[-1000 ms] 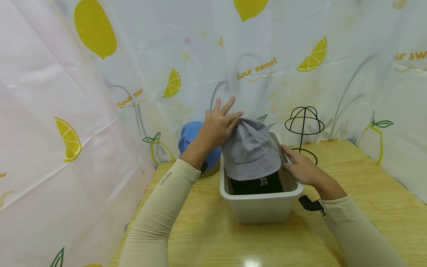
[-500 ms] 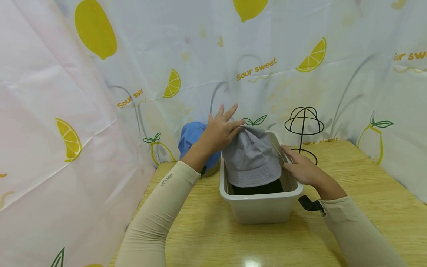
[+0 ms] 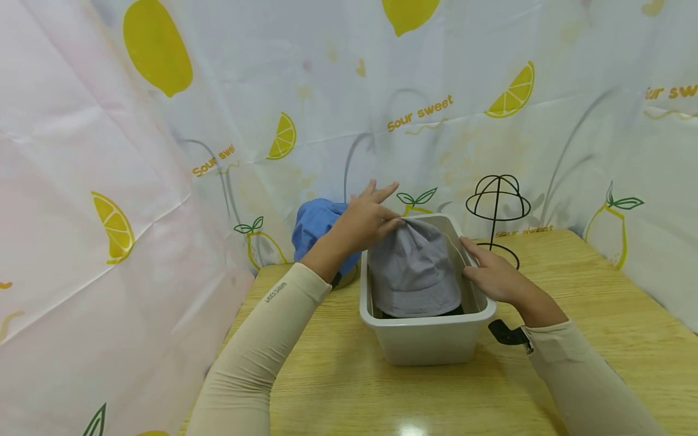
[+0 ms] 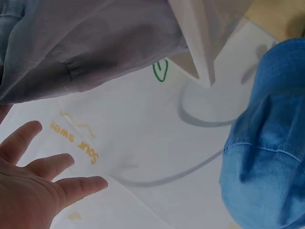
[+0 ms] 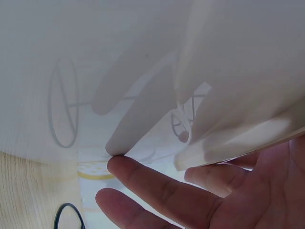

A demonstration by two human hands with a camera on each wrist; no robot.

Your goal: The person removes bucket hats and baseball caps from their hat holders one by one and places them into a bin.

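A grey bucket hat (image 3: 417, 272) sits tilted inside a white plastic bin (image 3: 428, 339), its brim toward the near wall. My left hand (image 3: 362, 221) pinches the top of the hat between thumb and finger. Its other fingers stretch away in the left wrist view. Beneath the brim, only a dark sliver of a black cap (image 3: 457, 311) shows. My right hand (image 3: 493, 272) grips the bin's right rim, with fingers (image 5: 162, 191) against the outer wall in the right wrist view. A blue hat (image 3: 313, 224) stands just left of the bin, partly behind my left hand.
A black wire hat stand (image 3: 497, 212) is behind my right hand on the wooden table (image 3: 327, 375). White cloth with lemon prints (image 3: 327, 72) hangs close behind and along the left side of the table.
My left hand has lowered the grey hat deeper into the bin, and the brim now covers the letter on the black cap. My right hand stays on the rim.
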